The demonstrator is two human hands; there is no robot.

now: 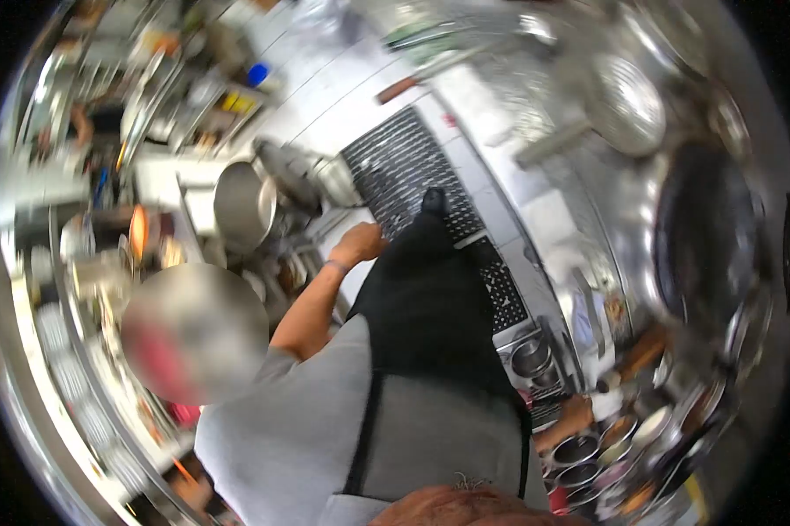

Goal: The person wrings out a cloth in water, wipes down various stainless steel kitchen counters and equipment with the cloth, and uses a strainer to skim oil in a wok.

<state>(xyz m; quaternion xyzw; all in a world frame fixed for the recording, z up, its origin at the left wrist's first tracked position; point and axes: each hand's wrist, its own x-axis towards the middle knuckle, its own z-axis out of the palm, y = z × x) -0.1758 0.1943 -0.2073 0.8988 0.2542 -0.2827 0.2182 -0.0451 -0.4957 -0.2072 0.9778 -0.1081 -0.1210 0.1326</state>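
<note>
Beside the dark apron (pixel 421 298), my left hand (pixel 360 244) is closed, its fingers curled at thigh height. Whether it holds anything is hidden. A band circles that wrist. My right hand (pixel 576 415) is low at the right, at the counter edge next to several round metal containers (pixel 576 449); its fingers are too blurred to read. Just above it lies a wooden handle (pixel 636 358).
A black wok (pixel 709 232) and a perforated ladle (pixel 627 105) are on the right. A large pot (pixel 244 206) stands left. Black mats (pixel 412 171) cover the floor ahead. Stacked plates (pixel 84 399) line the left shelf, near another person, blurred.
</note>
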